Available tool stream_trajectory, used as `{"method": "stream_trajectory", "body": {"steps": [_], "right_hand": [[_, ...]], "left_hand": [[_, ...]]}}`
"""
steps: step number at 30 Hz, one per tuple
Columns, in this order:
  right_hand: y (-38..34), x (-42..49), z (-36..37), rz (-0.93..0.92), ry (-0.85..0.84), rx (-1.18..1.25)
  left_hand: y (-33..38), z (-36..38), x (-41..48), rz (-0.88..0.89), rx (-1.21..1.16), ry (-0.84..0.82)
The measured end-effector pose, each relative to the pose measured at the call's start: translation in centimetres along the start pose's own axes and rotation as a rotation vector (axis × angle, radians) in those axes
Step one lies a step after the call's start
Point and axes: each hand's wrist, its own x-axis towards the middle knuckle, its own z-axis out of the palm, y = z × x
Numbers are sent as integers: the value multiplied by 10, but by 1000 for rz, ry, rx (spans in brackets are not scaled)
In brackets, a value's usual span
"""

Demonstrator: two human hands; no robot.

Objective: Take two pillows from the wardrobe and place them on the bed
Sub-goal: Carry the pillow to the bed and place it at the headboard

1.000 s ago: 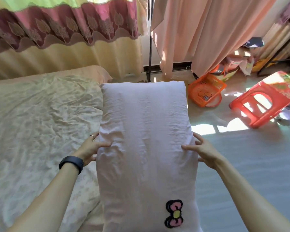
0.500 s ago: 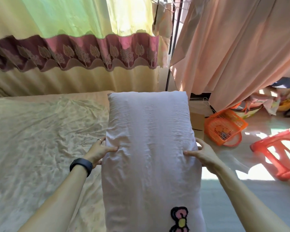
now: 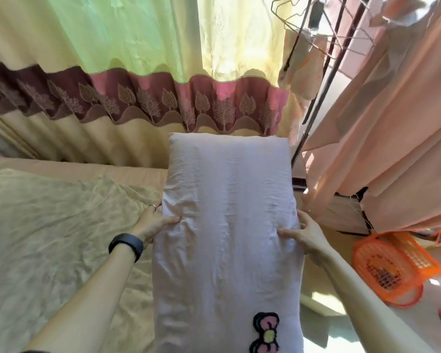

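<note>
A long pale lilac pillow point(image 3: 227, 225) with a pink bow patch near its lower end is held out in front of me, its far end pointing at the curtain. My left hand point(image 3: 152, 222), with a ring and a black wristband, grips the pillow's left edge. My right hand point(image 3: 303, 231) grips its right edge. The pillow hangs over the right side of the bed point(image 3: 49, 238), which has a creased cream sheet. No second pillow and no wardrobe are in view.
A yellow-green curtain point(image 3: 138, 72) with a maroon leaf band hangs behind the bed. To the right stand a metal clothes rack point(image 3: 313, 98) with peach fabric point(image 3: 392, 123), and an orange basket point(image 3: 395, 266) lies on the floor.
The view has tilted up and swung left toward the curtain. The pillow, still held in both hands, has moved with it toward the bed's head; the red stool has left the view.
</note>
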Motion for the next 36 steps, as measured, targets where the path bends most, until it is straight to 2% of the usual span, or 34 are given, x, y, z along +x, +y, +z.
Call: {"method": "stream_trajectory", "body": {"steps": [10, 16, 21, 24, 29, 36], "right_hand": [[-151, 212, 75, -105, -205, -186], [-260, 315, 178, -324, -396, -403], [-343, 375, 280, -490, -524, -444], [-387, 403, 329, -511, -571, -450], [-434, 445, 374, -533, -625, -444], [-511, 544, 460, -575, -789, -578]], "left_hand": [[87, -37, 103, -11, -185, 365], [116, -106, 147, 19, -318, 629], [146, -165, 194, 53, -423, 800], [171, -196, 223, 54, -493, 901], [202, -229, 266, 85, -529, 980], [251, -255, 325, 71, -562, 1061]]}}
